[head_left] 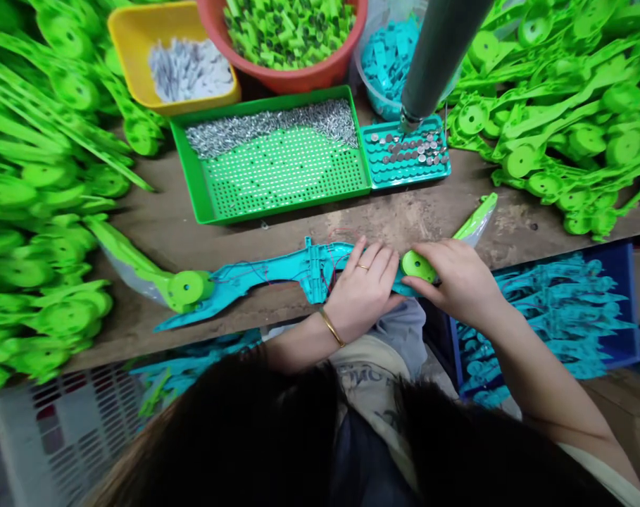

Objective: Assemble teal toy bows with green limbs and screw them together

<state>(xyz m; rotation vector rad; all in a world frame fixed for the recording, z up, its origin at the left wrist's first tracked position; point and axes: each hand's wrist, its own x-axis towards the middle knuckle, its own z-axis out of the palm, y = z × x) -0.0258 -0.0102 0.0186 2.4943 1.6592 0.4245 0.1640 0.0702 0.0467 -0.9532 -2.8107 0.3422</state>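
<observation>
A long blue plastic frame of a bow-shaped toy (pixel 261 271) lies along the front of the wooden table, with thin red and dark wires on it. Its left end carries a curved green limb with a round hub (pixel 189 287). My left hand (pixel 365 282), with a ring and a bangle, lies over the frame's right part, fingers bent round it. My right hand (pixel 454 278) grips the other green limb (pixel 419 265) at its round hub, thumb and fingers on either side. That limb's tip sticks out beyond my knuckles. The join under my hands is partly hidden.
Green limbs are heaped at left (pixel 29 176) and right (pixel 562 127). A green tray (pixel 282 211) holds screws; a small blue tray (pixel 404 176) holds metal discs. A dark tool (pixel 441 56) hangs above it. Blue frames fill a crate (pixel 634 303) below right.
</observation>
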